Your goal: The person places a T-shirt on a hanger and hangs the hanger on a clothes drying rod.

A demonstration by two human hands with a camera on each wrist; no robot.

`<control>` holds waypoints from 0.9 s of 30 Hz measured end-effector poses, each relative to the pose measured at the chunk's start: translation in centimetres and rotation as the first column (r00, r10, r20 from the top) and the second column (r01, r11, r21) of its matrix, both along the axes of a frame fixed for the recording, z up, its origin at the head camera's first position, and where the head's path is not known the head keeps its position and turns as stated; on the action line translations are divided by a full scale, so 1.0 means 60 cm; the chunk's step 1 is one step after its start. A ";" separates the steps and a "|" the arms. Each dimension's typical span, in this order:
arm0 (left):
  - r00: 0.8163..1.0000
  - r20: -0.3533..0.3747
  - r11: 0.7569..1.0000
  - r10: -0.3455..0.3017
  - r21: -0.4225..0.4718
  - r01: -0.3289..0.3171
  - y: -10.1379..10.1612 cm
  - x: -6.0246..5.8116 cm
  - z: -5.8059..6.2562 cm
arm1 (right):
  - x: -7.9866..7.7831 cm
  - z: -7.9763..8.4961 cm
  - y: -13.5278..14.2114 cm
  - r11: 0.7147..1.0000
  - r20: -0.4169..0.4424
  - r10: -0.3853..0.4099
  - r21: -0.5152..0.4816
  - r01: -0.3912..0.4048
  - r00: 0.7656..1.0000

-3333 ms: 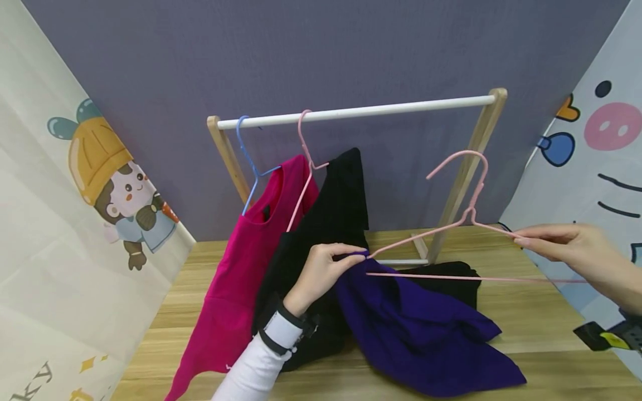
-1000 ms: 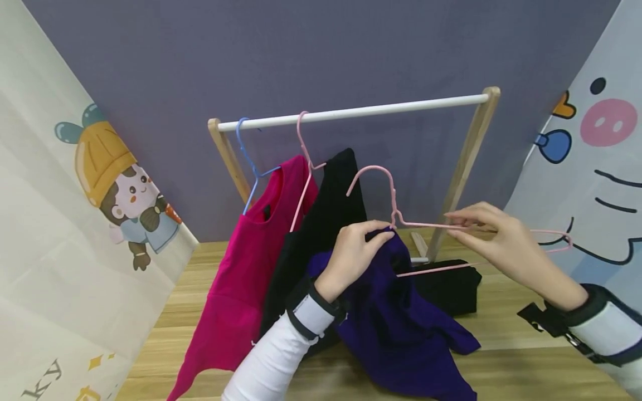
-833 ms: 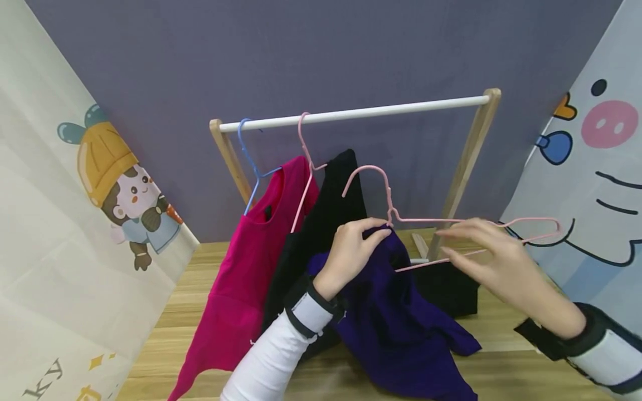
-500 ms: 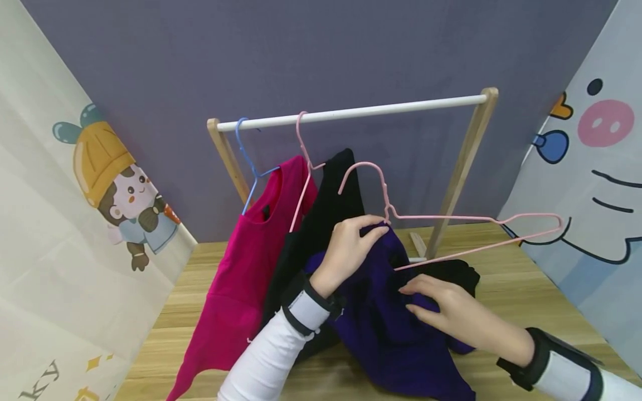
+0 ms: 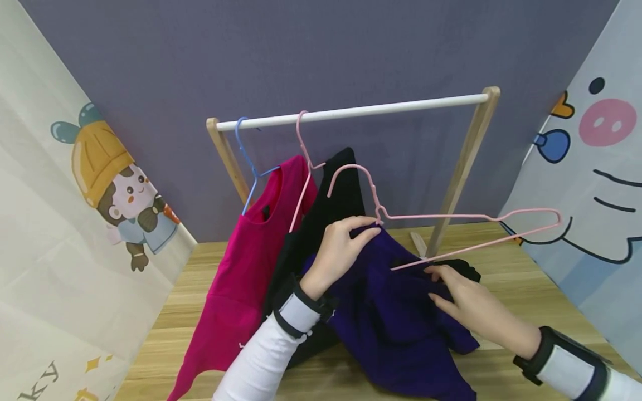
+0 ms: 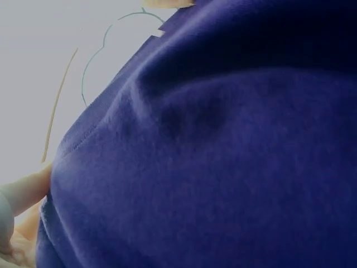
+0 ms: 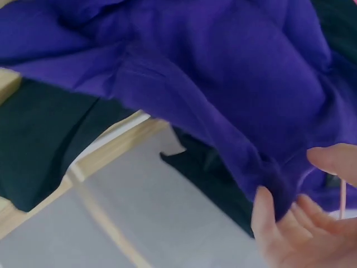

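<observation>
My left hand (image 5: 341, 248) pinches the dark purple shirt (image 5: 381, 317) together with the pink hanger (image 5: 436, 216) just below its hook. One arm of that hanger goes into the shirt at the left; its other arm sticks out bare to the right. At the shirt's upper right edge, below the hanger's lower bar, my right hand (image 5: 463, 303) has the cloth between thumb and fingers. The right wrist view shows its fingers (image 7: 265, 215) curled at the cloth's edge. Purple cloth fills most of the left wrist view, where the hanger is hidden.
Behind stands a rack with a white rail (image 5: 401, 107) and wooden legs. A magenta shirt (image 5: 246, 289) hangs from a blue hanger (image 5: 246, 150), beside a black garment (image 5: 331, 195) on another pink hanger (image 5: 301, 139). More black cloth (image 5: 463, 267) lies on the wooden table (image 5: 526, 289).
The right hand has let go of the bare hanger arm, come down to the purple shirt and lifted its edge. My left hand, still pinching, has shifted left with the hanger.
</observation>
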State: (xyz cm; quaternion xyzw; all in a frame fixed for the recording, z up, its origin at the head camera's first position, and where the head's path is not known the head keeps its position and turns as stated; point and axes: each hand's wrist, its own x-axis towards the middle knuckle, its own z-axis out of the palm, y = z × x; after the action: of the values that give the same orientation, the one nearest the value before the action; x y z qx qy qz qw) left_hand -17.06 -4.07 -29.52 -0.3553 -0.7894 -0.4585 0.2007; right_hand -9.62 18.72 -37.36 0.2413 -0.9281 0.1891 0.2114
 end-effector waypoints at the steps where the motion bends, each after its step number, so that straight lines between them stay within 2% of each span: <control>1: 1.000 -0.005 1.000 -0.001 0.004 0.001 -0.003 -0.001 -0.001 | 0.000 0.001 0.006 1.000 -0.007 -0.002 0.000 0.002 1.000; 3: 1.000 -0.014 1.000 -0.011 0.016 0.012 -0.008 -0.003 -0.003 | 0.000 0.005 0.019 1.000 -0.032 0.008 -0.009 -0.009 0.999; 6: 0.999 -0.017 0.999 -0.041 0.029 0.041 -0.016 -0.006 -0.006 | 0.002 0.013 0.040 0.998 -0.122 0.049 -0.036 -0.054 0.991; 9: 0.997 -0.018 0.997 -0.071 0.023 0.072 -0.021 -0.008 -0.009 | 0.007 0.027 0.061 0.992 -0.206 0.098 -0.053 -0.111 0.974; 13: 0.996 -0.019 0.995 -0.093 0.020 0.093 -0.027 -0.013 -0.011 | 0.012 0.050 0.090 0.988 -0.306 0.145 -0.002 -0.153 0.941; 16: 0.995 -0.016 0.995 -0.100 0.026 0.101 -0.033 -0.016 -0.015 | 0.017 0.068 0.112 0.992 -0.371 0.128 0.054 -0.117 0.920; 19: 0.994 -0.019 0.994 -0.107 0.014 0.108 -0.040 -0.017 -0.021 | 0.023 0.085 0.129 0.994 -0.429 0.080 0.099 -0.041 0.900; 22: 0.993 -0.031 0.993 -0.114 -0.017 0.113 -0.045 -0.017 -0.029 | 0.030 0.097 0.142 0.993 -0.448 0.035 0.113 0.018 0.893; 27: 0.986 -0.050 0.986 -0.157 -0.071 0.153 -0.055 -0.017 -0.045 | 0.042 0.109 0.157 0.988 -0.425 -0.061 0.104 0.116 0.903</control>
State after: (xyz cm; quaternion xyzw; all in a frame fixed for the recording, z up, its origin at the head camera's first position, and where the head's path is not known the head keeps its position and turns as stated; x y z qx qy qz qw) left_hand -18.08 -7.39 -32.25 -0.4346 -0.7684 -0.4362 0.1744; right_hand -7.07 28.13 -30.82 0.2467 -0.8809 0.0634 0.3988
